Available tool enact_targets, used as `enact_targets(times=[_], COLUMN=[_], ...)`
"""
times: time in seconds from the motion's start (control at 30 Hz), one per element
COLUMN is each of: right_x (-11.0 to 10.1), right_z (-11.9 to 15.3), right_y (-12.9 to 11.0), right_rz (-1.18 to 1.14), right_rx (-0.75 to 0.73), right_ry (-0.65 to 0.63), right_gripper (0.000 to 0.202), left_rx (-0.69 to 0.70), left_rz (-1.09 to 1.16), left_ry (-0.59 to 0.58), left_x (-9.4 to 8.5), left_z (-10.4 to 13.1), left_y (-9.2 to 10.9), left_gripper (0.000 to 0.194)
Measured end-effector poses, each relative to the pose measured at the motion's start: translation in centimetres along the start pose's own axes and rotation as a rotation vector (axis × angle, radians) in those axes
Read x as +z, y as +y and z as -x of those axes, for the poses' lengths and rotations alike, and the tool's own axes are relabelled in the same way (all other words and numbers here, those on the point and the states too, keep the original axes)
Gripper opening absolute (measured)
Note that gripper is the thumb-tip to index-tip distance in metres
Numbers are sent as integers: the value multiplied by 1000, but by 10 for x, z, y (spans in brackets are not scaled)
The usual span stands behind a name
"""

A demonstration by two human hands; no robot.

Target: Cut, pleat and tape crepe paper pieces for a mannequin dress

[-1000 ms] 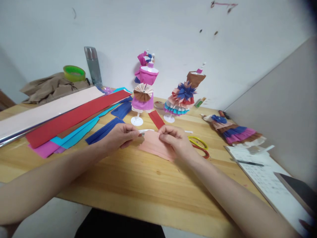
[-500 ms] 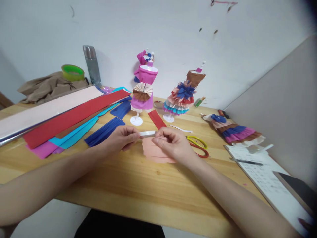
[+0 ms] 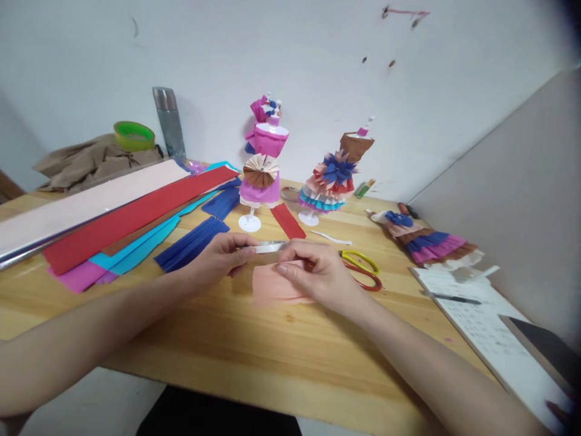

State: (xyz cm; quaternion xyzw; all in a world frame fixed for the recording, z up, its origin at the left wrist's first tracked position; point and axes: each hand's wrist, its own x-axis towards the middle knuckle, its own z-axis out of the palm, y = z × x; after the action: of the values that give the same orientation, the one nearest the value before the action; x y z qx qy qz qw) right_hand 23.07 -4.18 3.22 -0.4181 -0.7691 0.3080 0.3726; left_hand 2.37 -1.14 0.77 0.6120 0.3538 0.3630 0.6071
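Note:
Between my two hands, near the middle of the table, stretches a narrow white strip (image 3: pixel 271 246). My left hand (image 3: pixel 230 253) pinches its left end. My right hand (image 3: pixel 313 269) has its fingers curled at the other end, and the fingertips cover that end. A peach piece of crepe paper (image 3: pixel 276 284) lies under and beside my right hand, its right part hidden by it. Just right of that hand are scissors with yellow and red handles (image 3: pixel 365 275). A small red paper piece (image 3: pixel 288 220) lies beyond my hands.
Two dressed mannequin stands (image 3: pixel 249 223) (image 3: pixel 308 218) stand at the back. Colored paper sheets (image 3: pixel 136 218), blue pieces (image 3: pixel 193 242) and a bottle (image 3: pixel 170 124) are left. A paper dress (image 3: pixel 431 239) and a notebook (image 3: pixel 472 327) with a pen lie right.
The peach paper has shifted slightly left and lower, and its near edge looks different. My hands stay almost in place, with the white strip between them. The view has tilted a little.

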Motion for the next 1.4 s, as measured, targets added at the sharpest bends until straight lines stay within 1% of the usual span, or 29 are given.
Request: enact_targets(times=[0.17, 0.27, 0.37, 0.5, 0.57, 0.67, 1.03, 1.27, 1.4], right_x=[1, 3, 6, 11, 13, 15, 18, 21, 22], right_z=[1, 1, 3, 4, 5, 4, 4, 3, 2], right_y=[-1, 0, 1, 2, 3, 6, 13, 15, 17], right_rz=[61, 126, 192, 230, 208, 187, 181, 143, 131], right_rx=[-9, -23, -56, -76, -57, -20, 24, 65, 81], right_ry=[54, 98, 144, 210, 232, 259, 252, 253, 254], right_gripper=[17, 16, 20, 21, 19, 20, 28, 31, 32], left_rx=[35, 70, 111, 183, 191, 175, 214, 195, 193], left_rz=[1, -72, -160, -242, -285, -317, -291, -295, -273], left_ry=[-11, 0, 11, 14, 6, 0, 3, 15, -5], left_x=[3, 4, 5, 9, 10, 12, 14, 14, 13], left_z=[3, 4, 4, 7, 8, 9, 9, 9, 9], left_y=[1, 0, -1, 0, 0, 0, -1, -2, -5], left_gripper=[36, 40, 40, 31, 26, 25, 23, 23, 23])
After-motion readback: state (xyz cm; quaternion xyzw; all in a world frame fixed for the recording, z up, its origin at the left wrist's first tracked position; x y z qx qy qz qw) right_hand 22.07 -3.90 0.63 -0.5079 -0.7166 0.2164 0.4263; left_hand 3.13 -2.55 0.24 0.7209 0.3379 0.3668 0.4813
